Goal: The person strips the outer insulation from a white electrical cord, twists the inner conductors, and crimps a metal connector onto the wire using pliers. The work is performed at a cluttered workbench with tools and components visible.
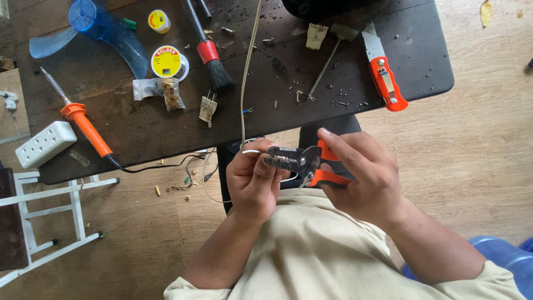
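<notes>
Wire stripper (297, 161) held level between both hands, near the table's near edge.

The right hand (361, 178) wraps the orange handles and squeezes them, so the dark head points left along a left-right axis toward the left hand (252, 180). That hand pinches a thin white wire (251, 151) between thumb and fingertips, just at the tool's nose; the wire bends there and runs far, up across the dark table (422, 66). Whether the blades have closed on it cannot be told. The left hand is the nearer one to the wire's end. Open room lies right of the hands over bare floor; on the far side sit a utility knife (383, 72), a brush (211, 55), a solder spool (168, 62) and a soldering iron (83, 122).
</notes>
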